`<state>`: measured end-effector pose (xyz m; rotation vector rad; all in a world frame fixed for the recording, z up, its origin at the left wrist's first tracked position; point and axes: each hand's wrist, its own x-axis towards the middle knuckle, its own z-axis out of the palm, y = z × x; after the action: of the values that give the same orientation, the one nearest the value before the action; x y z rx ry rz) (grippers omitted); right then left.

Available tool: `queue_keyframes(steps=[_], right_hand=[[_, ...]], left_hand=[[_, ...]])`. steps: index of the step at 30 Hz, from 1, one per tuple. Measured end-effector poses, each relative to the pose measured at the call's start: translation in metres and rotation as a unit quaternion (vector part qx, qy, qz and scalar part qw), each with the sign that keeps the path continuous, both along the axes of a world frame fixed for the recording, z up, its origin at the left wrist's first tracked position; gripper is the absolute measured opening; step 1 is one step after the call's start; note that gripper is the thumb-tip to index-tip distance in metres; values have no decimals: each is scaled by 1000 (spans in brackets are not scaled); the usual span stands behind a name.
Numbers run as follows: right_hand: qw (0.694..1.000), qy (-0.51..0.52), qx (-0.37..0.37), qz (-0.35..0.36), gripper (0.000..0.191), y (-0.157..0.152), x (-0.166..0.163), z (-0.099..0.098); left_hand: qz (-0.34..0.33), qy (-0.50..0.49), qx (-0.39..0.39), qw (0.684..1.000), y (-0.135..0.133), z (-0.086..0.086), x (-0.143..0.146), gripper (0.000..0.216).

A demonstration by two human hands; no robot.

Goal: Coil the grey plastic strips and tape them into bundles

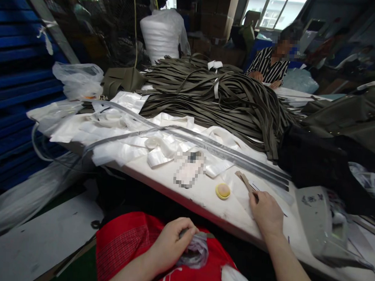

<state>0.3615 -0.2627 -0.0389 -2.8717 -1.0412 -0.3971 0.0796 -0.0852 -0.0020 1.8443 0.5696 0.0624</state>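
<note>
My left hand (173, 241) rests over my lap, its fingers wrapped round a coil of greyish, translucent plastic (198, 252). Beneath it lies red cloth (130, 241). At the right, my right hand (267, 213) is at the white tabletop (200, 204), pinching a thin brown strip (244, 180) between thumb and fingers. The strip points away from me and to the left. Beside that hand sits a round yellow dish (223, 191) with a pale orange middle. A pale, pixelated object (189, 170) lies further left.
Dark olive straps (204, 104) are heaped across the table's back. Long grey strips (230, 152) cross white ribbon pieces (162, 149). A grey tape dispenser (323, 223) stands at the right. Blue stacked panels (18, 87) rise at the left. A person in stripes (268, 65) sits beyond.
</note>
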Motion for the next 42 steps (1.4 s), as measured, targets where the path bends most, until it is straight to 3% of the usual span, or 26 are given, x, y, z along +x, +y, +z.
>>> queue_keyframes(steps=[6,17,25,33,42], right_hand=[[988,119,98,1,33,-11,9,3],[973,188,130,-16,42,-20,30,-2],[985,155,78,-12,39,-20,29,-1],[996,76,-17,-38,20,-3,27,-5],[994,39,-42,-90,37,-1,39,12]], left_hand=[[7,-2,-18,1000,1,2,-3,30],[9,-9,-12,1000,-1,5,1,26],[5,-6,-2,1000,-2,9,2,25],[3,-8,-2,1000,-1,10,2,25],[-17,-19,29,999,0,11,-3,24]])
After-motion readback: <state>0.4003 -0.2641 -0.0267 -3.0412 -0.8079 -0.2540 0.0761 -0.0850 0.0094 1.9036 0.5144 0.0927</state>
